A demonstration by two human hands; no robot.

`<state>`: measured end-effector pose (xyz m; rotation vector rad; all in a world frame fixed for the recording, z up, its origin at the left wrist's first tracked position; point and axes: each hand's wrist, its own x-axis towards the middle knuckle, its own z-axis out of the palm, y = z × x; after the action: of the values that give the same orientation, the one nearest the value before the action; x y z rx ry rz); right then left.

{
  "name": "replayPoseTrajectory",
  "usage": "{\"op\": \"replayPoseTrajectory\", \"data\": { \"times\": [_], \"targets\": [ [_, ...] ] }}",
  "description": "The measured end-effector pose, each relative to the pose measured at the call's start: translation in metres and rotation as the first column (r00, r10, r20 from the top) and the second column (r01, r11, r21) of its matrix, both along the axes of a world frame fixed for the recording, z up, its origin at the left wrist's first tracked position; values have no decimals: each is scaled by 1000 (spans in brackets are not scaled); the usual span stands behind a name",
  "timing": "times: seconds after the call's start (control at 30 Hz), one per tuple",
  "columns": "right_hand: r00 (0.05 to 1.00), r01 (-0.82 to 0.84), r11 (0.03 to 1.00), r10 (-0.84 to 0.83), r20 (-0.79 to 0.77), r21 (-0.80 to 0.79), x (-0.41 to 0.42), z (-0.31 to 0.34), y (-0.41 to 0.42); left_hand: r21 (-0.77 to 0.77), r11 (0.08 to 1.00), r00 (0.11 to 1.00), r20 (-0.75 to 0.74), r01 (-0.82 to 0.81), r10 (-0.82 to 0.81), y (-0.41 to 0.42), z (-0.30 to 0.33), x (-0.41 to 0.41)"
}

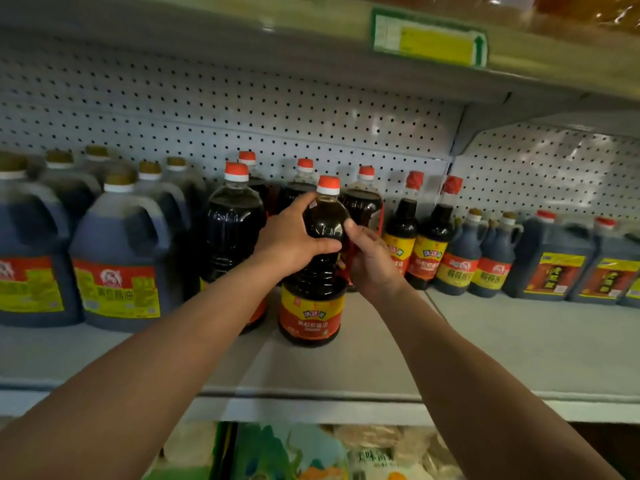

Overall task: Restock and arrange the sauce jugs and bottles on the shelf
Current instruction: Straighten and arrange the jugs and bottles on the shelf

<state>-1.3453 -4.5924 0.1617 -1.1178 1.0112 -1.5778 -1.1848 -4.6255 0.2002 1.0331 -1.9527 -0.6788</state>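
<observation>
Standing upright on the grey shelf [381, 358], a dark sauce bottle [313, 299] with a red cap and a red-and-yellow label sits in front of the other stock, between both hands, in the single head view. The left hand [291, 242] wraps the bottle's shoulder from the left: its thumb lies across the front of the dark plastic and its fingers [304, 200] curl over the top toward the neck, so this hand grips the bottle. The right hand [372, 261] meets the bottle's right side; its thumb tip touches the shoulder, while its fingers lie behind the bottle and cannot be seen, so whether they also close on it cannot be told.

Just left of the held bottle stands a larger bottle [233, 233] of the same kind, with more red-capped ones behind. Farther left are big handled jugs [121, 265] with gold caps. To the right stand two slim bottles [427, 244], then small handled jugs [460, 261] and squat dark jugs [550, 265]. A perforated back panel [277, 109] runs behind them. A price tag [429, 38] hangs on the shelf edge above.
</observation>
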Motion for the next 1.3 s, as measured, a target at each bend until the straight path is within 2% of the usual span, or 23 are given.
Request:
{"op": "replayPoseTrajectory", "data": {
  "times": [0.2,0.27,0.33,0.4,0.53,0.67,0.77,0.87,0.93,1.17,1.3],
  "targets": [
    [999,-6,999,8,-46,47,-8,-8,-17,26,1000,999,33,-13,12,-11,-6,-4],
    [994,49,995,-41,-98,85,-7,-7,-11,33,999,1000,8,-22,22,-7,-10,-4],
    [969,173,979,-149,-198,109,-4,-7,1,35,998,998,-18,-57,58,0,-15,-4],
    [925,284,954,-247,-290,93,-7,-11,18,35,993,993,-33,-111,112,12,-20,-4],
    [898,349,934,-308,-315,81,-21,-29,71,48,973,972,-54,-227,229,50,-42,1],
    [850,405,908,-331,-410,105,-31,-63,126,139,964,972,-35,-227,234,101,-88,6],
    [773,466,880,-356,-525,90,-34,-96,168,200,952,970,-28,-230,241,143,-130,12],
    [668,507,857,-322,-670,93,-34,-135,211,279,927,968,64,-249,241,180,-175,15],
    [637,530,835,-277,-719,148,-34,-164,239,303,922,969,130,-242,212,202,-204,15],
    [618,575,717,-63,-784,395,-36,-272,309,431,879,961,261,-202,93,250,-300,9],
    [656,576,621,37,-754,532,-30,-343,342,494,850,943,334,-180,6,268,-367,9]
  ]
}}
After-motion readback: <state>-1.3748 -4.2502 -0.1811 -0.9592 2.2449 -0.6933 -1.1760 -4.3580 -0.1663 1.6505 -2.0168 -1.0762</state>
